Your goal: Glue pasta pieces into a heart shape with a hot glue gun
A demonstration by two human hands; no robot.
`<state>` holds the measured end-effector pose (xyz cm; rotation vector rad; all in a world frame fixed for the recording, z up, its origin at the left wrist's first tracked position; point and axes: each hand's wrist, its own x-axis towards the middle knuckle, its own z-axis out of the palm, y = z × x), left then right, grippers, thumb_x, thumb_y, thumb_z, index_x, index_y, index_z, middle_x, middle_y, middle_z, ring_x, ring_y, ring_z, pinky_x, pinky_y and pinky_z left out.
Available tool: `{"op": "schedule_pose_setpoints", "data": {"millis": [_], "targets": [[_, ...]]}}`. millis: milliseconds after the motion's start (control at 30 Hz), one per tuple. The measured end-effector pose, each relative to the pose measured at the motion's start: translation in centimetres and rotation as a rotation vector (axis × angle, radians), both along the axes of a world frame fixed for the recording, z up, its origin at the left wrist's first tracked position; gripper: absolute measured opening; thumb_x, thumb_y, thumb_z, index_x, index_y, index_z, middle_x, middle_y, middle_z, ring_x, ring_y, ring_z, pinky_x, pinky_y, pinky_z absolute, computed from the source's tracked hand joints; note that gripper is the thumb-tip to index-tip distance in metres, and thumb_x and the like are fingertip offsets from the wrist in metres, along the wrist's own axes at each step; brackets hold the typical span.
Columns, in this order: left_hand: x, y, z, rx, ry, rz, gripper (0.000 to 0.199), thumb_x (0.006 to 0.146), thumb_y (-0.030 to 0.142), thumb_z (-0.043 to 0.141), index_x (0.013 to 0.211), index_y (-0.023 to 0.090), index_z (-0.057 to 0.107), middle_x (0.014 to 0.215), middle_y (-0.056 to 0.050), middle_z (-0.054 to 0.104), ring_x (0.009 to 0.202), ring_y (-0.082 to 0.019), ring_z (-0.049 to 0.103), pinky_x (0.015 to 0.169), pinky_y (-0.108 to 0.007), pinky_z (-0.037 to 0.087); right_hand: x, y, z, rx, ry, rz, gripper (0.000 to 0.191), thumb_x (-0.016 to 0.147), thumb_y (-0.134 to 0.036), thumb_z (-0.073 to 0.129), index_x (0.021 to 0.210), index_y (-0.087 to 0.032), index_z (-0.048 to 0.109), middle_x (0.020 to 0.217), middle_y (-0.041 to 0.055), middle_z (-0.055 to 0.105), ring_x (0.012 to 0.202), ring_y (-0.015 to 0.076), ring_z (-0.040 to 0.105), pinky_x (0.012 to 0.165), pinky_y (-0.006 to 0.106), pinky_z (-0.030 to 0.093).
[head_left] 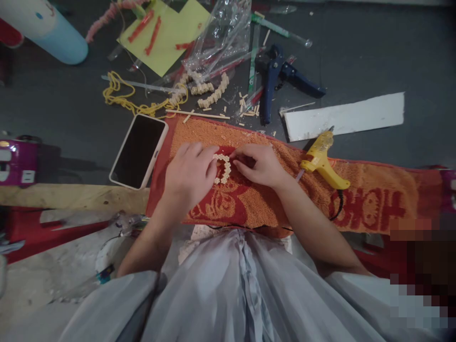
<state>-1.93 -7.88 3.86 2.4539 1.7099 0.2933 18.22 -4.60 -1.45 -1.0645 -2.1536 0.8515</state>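
A curved piece made of small pale wooden bits lies over the orange and red towel. My left hand pinches its left end between thumb and fingers. Just to the right of the piece is my right hand, its thumb and index finger apart near the upper right edge, with nothing visible between them. A yellow glue gun rests on the towel to the right of my right hand. Beyond the towel lie more curved pale pieces and scattered short sticks.
A phone lies left of the towel. Behind are yellow string, blue-handled cutters, a white strip, plastic wrap and yellow-green paper. A blue and white bottle is at the upper left.
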Motion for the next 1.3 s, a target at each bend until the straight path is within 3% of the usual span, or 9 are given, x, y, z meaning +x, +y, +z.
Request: {"op": "schedule_pose_setpoints", "data": {"millis": [133, 267, 433, 667, 1033, 1300], "targets": [[-0.7, 3.3, -0.6, -0.094, -0.019, -0.313, 0.025, 0.091, 0.024, 0.049, 0.102, 0.018, 0.07, 0.099, -0.009, 0.066, 0.102, -0.027, 0.057, 0.091, -0.041, 0.045, -0.1, 0.0, 0.2, 0.017, 0.039, -0.046, 0.011, 0.076, -0.017, 0.057, 0.075, -0.016, 0.067, 0.069, 0.0017, 0.068, 0.061, 0.0119, 0.055, 0.061, 0.024, 0.04], [-0.8, 4.6, -1.0, -0.198, -0.056, -0.407, 0.026, 0.091, 0.025, 0.045, 0.095, 0.015, 0.069, 0.09, -0.008, 0.065, 0.092, -0.024, 0.059, 0.086, -0.04, 0.046, -0.2, 0.1, 0.4, -0.059, 0.045, -0.073, 0.008, 0.073, -0.018, 0.058, 0.073, -0.017, 0.067, 0.068, 0.0002, 0.067, 0.058, 0.0112, 0.053, 0.059, 0.024, 0.039], [-1.9, 4.9, -1.3, -0.245, -0.251, -0.317, 0.027, 0.091, 0.034, 0.049, 0.098, 0.017, 0.068, 0.095, -0.007, 0.068, 0.093, -0.022, 0.061, 0.083, -0.036, 0.048, -0.7, 0.4, 0.7, -0.128, -0.006, -0.157, 0.006, 0.076, -0.023, 0.066, 0.075, -0.017, 0.067, 0.067, 0.0004, 0.065, 0.06, 0.0128, 0.054, 0.06, 0.026, 0.038], [-2.8, 4.8, -1.7, -0.192, -0.436, -0.219, 0.021, 0.089, 0.035, 0.058, 0.095, 0.019, 0.069, 0.094, -0.003, 0.071, 0.087, -0.017, 0.064, 0.08, -0.029, 0.05, -2.4, 0.5, 1.3, -0.053, -0.039, -0.209, 0.01, 0.078, -0.027, 0.072, 0.077, -0.019, 0.065, 0.074, 0.0013, 0.067, 0.068, 0.0157, 0.058, 0.065, 0.028, 0.042], [-2.9, 4.6, -1.3, -0.231, -0.425, -0.192, 0.021, 0.087, 0.032, 0.056, 0.097, 0.02, 0.07, 0.096, -0.003, 0.072, 0.088, -0.016, 0.064, 0.082, -0.03, 0.051, -3.8, -0.7, 1.4, 0.096, -0.168, -0.272, 0.006, 0.085, -0.025, 0.058, 0.084, -0.019, 0.061, 0.089, 0.0074, 0.069, 0.085, 0.0211, 0.063, 0.075, 0.032, 0.047], [-2.7, 4.5, -1.6, -0.213, -0.437, -0.21, 0.018, 0.085, 0.027, 0.058, 0.097, 0.02, 0.069, 0.096, -0.003, 0.071, 0.089, -0.016, 0.064, 0.083, -0.03, 0.051, -4.4, -1.4, 1.7, 0.128, -0.188, -0.35, 0.007, 0.082, -0.026, 0.06, 0.079, -0.02, 0.061, 0.084, 0.0065, 0.07, 0.082, 0.0211, 0.064, 0.072, 0.031, 0.048]]}}
